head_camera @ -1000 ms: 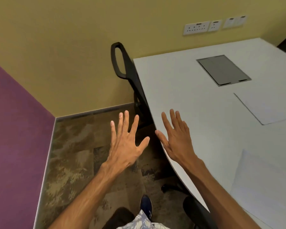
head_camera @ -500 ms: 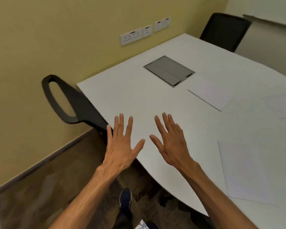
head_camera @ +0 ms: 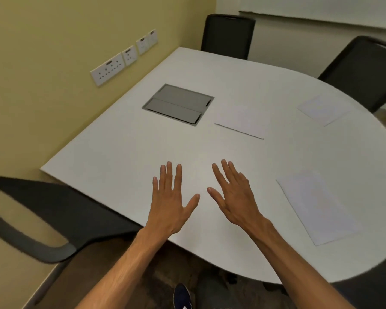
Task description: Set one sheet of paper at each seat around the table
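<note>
Three white paper sheets lie on the white table (head_camera: 120, 152): one near the front right edge (head_camera: 316, 206), one in the middle beside the grey hatch (head_camera: 243, 122), and one at the far right (head_camera: 323, 109) in front of a black chair (head_camera: 363, 70). My left hand (head_camera: 169, 201) and my right hand (head_camera: 232, 197) hover palm-down with fingers spread over the table's near edge, side by side and holding nothing. Neither hand touches a sheet.
A grey cable hatch (head_camera: 178, 104) is set into the tabletop. One black chair (head_camera: 227, 35) stands at the far end, and a chair's armrest (head_camera: 27, 219) juts out at the near left. Wall sockets (head_camera: 112, 68) line the yellow wall. My shoe (head_camera: 182, 295) shows below.
My view has swung right from the floor and wall corner onto the table, bringing the far chairs and a third sheet into sight. Both hands have stayed open and now hang over the tabletop.
</note>
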Motion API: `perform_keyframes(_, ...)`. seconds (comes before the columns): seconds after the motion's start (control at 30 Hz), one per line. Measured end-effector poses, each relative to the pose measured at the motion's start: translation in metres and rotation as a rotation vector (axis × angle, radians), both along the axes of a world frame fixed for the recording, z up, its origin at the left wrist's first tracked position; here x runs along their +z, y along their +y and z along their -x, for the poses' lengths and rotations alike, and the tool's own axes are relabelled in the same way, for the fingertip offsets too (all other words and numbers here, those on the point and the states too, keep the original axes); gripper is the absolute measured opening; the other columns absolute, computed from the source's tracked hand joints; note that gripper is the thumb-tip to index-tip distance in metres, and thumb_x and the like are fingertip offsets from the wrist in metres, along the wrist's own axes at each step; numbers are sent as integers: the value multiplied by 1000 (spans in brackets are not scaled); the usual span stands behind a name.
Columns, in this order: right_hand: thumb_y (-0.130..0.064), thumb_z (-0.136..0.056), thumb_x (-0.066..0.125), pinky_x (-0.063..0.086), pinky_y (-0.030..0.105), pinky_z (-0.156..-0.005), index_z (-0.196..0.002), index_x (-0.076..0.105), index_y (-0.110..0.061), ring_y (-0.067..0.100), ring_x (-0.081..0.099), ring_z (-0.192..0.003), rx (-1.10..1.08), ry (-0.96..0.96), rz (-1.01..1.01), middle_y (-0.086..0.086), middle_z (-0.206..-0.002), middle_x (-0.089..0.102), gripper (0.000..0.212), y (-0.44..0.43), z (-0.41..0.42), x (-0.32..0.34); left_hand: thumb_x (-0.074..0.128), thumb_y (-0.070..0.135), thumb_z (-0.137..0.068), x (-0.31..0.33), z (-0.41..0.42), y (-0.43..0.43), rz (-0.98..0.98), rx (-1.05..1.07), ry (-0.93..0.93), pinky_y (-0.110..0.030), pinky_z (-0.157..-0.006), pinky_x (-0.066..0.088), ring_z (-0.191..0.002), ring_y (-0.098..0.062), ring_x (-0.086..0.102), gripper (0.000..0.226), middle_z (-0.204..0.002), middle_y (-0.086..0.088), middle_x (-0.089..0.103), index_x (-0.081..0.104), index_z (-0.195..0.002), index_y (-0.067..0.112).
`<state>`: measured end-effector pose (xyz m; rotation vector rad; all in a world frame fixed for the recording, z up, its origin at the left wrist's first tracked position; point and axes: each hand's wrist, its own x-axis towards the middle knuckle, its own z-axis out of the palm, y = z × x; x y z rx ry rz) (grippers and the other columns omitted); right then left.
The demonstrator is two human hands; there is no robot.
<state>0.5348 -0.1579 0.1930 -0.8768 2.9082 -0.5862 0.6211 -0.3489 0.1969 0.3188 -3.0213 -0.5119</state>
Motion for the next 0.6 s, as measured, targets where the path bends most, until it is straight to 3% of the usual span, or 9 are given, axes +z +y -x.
perform_keyframes(0.23,-57,-102,26,3,43,-123,-159,1,-30,18,-9,-154,-144,-42,-49,2,-168,-4,68,9,72,-22,25,69,-97,-19,94,-6,53,-159,-10,-51,-126,-8,-154,-23,-22,89,-168,-7,-21,-14,-160,21)
perform_keyframes(0.4,-57,-102,24,3,42,-123,-160,1,-29,19,-7,-155,-200,-61,-86,2,-168,-4,68,14,145,-46,21,68,-97,-43,176,-11,61,-217,-58,-49,-126,-9,-154,-23,-23,87,-166,-4,-27,-18,-159,20)
perform_keyframes(0.6,-52,-104,28,10,42,-123,-160,4,-26,18,0,-155,-280,-111,-139,0,-168,2,66,28,254,-84,33,61,-100,-81,295,-19,-53,-297,-71,-44,-128,-3,-156,-21,-18,86,-166,-2,-27,-16,-159,21)
